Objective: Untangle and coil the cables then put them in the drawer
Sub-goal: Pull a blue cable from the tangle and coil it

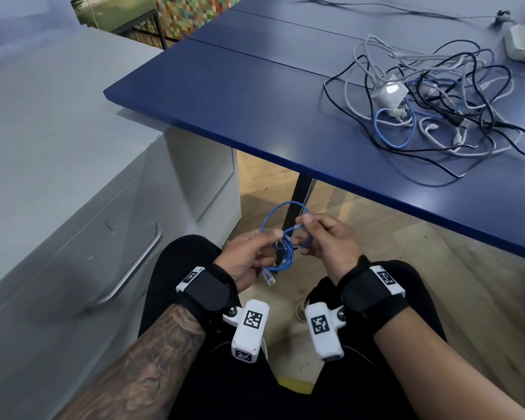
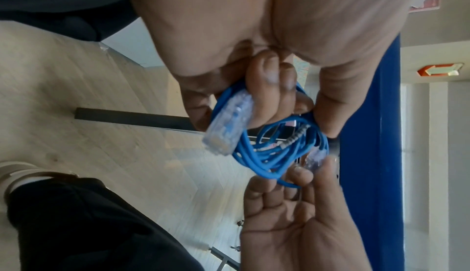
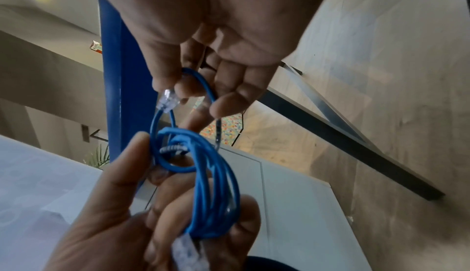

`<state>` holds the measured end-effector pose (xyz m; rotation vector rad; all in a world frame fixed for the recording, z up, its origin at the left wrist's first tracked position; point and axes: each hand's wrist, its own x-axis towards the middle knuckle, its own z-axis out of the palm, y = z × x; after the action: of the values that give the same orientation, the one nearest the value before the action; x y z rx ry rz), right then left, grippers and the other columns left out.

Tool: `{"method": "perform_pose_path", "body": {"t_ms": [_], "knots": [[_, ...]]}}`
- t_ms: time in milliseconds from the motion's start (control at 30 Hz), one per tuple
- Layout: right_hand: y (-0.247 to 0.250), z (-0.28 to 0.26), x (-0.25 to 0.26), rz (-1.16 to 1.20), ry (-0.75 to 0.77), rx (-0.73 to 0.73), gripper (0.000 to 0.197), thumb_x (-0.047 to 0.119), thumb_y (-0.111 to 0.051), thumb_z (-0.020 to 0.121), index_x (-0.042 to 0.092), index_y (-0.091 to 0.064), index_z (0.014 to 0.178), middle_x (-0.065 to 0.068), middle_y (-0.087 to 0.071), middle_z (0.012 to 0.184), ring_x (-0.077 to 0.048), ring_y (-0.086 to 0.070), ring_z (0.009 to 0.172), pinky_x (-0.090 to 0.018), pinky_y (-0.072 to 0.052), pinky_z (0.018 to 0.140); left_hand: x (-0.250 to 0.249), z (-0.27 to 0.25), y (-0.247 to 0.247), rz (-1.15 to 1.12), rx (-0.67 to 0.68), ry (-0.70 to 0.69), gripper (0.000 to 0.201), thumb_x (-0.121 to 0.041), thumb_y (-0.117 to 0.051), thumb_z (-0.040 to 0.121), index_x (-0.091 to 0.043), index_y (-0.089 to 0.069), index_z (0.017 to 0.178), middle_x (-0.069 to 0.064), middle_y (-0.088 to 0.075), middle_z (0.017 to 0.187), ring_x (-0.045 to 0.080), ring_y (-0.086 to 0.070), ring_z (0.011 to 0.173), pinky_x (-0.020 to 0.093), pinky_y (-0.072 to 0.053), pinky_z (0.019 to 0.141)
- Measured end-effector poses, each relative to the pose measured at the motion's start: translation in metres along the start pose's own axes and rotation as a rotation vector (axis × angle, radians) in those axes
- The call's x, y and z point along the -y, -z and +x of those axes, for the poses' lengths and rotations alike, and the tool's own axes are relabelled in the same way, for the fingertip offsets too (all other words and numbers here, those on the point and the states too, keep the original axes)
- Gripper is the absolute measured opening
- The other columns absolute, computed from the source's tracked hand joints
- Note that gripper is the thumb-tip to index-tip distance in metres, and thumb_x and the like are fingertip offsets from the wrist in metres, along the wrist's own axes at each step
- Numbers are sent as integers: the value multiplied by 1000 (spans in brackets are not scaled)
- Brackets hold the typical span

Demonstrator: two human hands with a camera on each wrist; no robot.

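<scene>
A thin blue network cable (image 1: 281,253) is wound into a small coil between my hands, above my lap. My left hand (image 1: 256,253) grips the coil (image 3: 211,199) with curled fingers; one clear plug (image 2: 226,124) hangs out below it. My right hand (image 1: 315,234) pinches the cable's other end by its clear plug (image 3: 167,99), with a loose loop (image 1: 282,212) standing up behind. A tangle of black, white and blue cables (image 1: 431,107) lies on the blue table (image 1: 255,95) at the far right. The grey drawer unit (image 1: 82,225) stands to my left, its drawers closed.
A white power adapter (image 1: 390,90) sits inside the tangle and another white block (image 1: 523,43) lies at the table's far right. The drawer's metal handle (image 1: 137,262) is near my left knee. A black table leg (image 1: 296,198) stands on the wooden floor.
</scene>
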<state>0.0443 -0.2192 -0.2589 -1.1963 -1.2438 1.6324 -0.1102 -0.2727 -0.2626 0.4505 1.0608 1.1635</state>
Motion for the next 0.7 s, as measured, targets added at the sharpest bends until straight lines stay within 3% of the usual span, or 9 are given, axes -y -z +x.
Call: {"method": "perform_pose_path", "body": {"t_ms": [100,200,300,367,433,533,600,700], "knots": [[3,1,2,-34,61,-48,2,17,-67,93,15,-68,93,-3,-73,78,-17,-72,64,-26,-53,57,7,1,0,74,30,-22,13,-13,-57,95,0,-57,93,-13,-43,46,3,-21,42,13,-17,42],[-1,-4,2,-71,97,-58,12,22,-65,95,19,-68,106,-7,-69,74,-15,-69,63,-25,-54,59,12,6,4,58,-45,-43,17,-16,-63,91,-12,-59,75,-12,-34,47,4,-21,43,15,-19,41],[1,-5,6,-29,-27,2,30,38,-43,105,20,-66,113,-4,-62,60,-21,-71,70,-30,-56,65,10,6,7,41,-47,-32,14,-19,-65,89,-11,-60,78,-10,-32,48,4,-19,42,17,-15,43],[6,-1,6,-45,-92,62,31,34,-44,105,16,-68,111,-4,-61,59,-19,-69,68,-30,-53,66,11,6,8,59,2,-14,18,-19,-64,89,-15,-61,72,-10,-30,48,4,-18,42,20,-12,46],[8,2,4,-108,-62,137,23,27,-51,102,15,-69,110,-3,-63,64,-15,-64,64,-26,-52,65,13,7,8,84,8,12,31,-16,-62,92,-22,-57,61,-10,-29,48,5,-17,43,23,-9,49],[10,1,6,-139,-16,164,16,17,-54,101,11,-69,103,-3,-63,67,-11,-63,62,-21,-51,61,14,8,10,84,16,27,32,-19,-65,88,-23,-56,58,-9,-26,50,5,-18,43,24,-9,50],[16,6,7,-231,21,63,13,22,-57,100,18,-69,95,-1,-68,69,-11,-67,68,-22,-50,65,11,10,12,39,18,28,28,-26,-66,84,-22,-57,58,-10,-27,50,4,-18,42,26,-8,54],[36,20,5,-237,25,-222,9,25,-62,96,25,-69,89,4,-73,70,-19,-72,79,-30,-49,70,5,14,22,-69,-38,42,34,-38,-65,84,-20,-46,62,-8,-27,51,5,-18,41,25,-7,50]]}}
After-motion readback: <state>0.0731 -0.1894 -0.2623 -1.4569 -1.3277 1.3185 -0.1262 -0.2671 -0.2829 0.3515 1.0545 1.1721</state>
